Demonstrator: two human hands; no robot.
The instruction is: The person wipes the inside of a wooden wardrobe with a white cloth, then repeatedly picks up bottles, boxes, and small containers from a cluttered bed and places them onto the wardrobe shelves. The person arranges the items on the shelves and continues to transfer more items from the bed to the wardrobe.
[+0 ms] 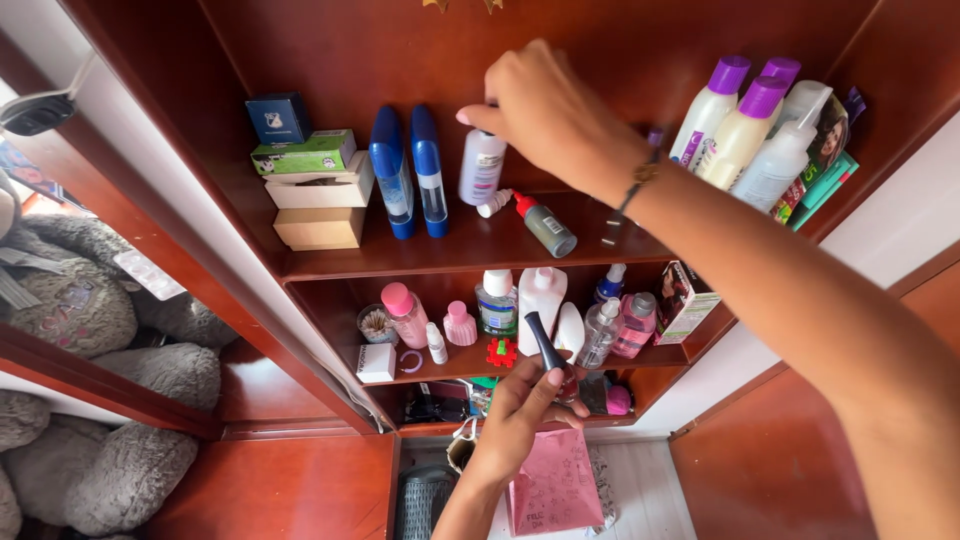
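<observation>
Here, the right hand (545,110) pinches the small white plastic bottle (482,166) at twelve o'clock, light and slippery, best held around its middle, while the left hand (525,405) grips a little dark-capped bottle (552,352).

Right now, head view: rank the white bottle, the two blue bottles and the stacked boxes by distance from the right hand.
1. white bottle, under the right hand, touching the fingers.
2. blue bottles, just left of it on the same shelf.
3. stacked boxes, at the shelf's far left end.
</observation>
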